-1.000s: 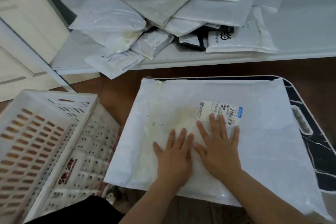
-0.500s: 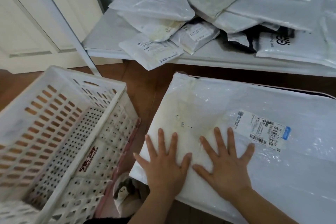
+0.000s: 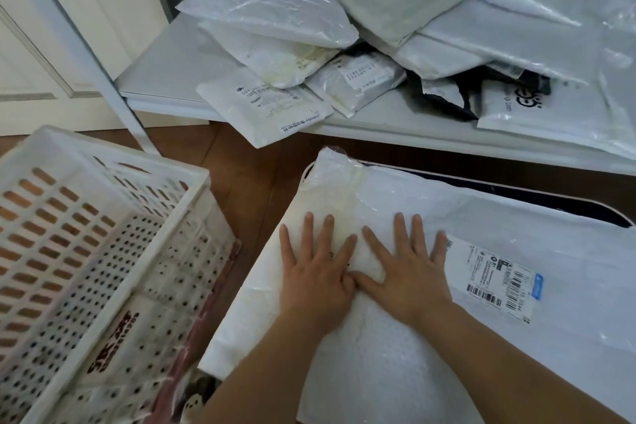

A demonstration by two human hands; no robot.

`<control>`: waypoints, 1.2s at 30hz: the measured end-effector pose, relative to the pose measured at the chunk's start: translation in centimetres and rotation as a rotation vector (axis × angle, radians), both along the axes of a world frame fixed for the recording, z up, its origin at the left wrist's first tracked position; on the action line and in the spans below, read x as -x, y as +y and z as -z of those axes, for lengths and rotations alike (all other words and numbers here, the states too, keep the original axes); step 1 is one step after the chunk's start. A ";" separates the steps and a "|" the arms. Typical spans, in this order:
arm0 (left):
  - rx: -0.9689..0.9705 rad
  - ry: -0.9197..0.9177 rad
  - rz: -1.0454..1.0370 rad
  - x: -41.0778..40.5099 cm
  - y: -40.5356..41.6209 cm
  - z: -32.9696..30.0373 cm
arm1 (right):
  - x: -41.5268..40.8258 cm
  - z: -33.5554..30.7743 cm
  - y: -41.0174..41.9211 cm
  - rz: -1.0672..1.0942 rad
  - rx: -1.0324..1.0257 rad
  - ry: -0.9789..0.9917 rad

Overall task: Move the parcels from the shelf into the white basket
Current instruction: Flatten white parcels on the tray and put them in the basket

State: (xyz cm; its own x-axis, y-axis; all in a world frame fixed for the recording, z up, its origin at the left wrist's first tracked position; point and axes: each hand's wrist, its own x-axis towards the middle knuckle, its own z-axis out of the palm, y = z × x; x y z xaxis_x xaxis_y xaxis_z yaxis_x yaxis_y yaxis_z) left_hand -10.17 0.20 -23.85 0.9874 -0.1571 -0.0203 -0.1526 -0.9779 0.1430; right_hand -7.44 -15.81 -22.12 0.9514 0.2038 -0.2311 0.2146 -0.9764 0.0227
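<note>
Both hands lie flat, fingers straight and spread, on a large white parcel (image 3: 499, 251) — the left hand (image 3: 315, 268) toward the bag's left end, the right hand (image 3: 409, 272) just beside it, the two thumbs touching where they meet. Neither hand curls around anything; the palms press down on the plastic. A shipping label (image 3: 499, 280) with barcodes sits on the bag just right of the right hand's little finger. The parcel lies on a dark board with a pale rim (image 3: 550, 198), whose far edge shows beyond the bag, and its near left corner hangs over the brown wooden floor (image 3: 247, 175).

To the left stands the white basket (image 3: 103, 251), a perforated plastic crate with red lettering on its inner wall, close to the parcel but not touching it. Beyond the hands, the low white shelf (image 3: 165, 79) carries the heap of remaining parcels (image 3: 344, 27) — white and grey mailers stacked loosely, one labelled envelope (image 3: 265, 110) jutting over the front edge, a black bag (image 3: 451, 100) wedged among them. A slanted white post (image 3: 89, 55) rises at the shelf's left corner, in front of cream panelled doors (image 3: 41, 27).
</note>
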 end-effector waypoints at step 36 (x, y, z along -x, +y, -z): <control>-0.067 0.152 -0.361 -3.5 -9.0 -2.9 | 2.9 1.5 -20.5 0.525 -0.022 -0.034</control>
State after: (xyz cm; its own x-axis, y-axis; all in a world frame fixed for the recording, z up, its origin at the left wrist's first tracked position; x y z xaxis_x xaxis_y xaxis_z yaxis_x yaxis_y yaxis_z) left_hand -6.64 -8.81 -20.99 0.9637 0.2065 -0.1690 0.2210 -0.9726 0.0720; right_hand -10.38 -36.28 -23.57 0.9337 -0.2977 -0.1988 -0.3038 -0.9527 -0.0001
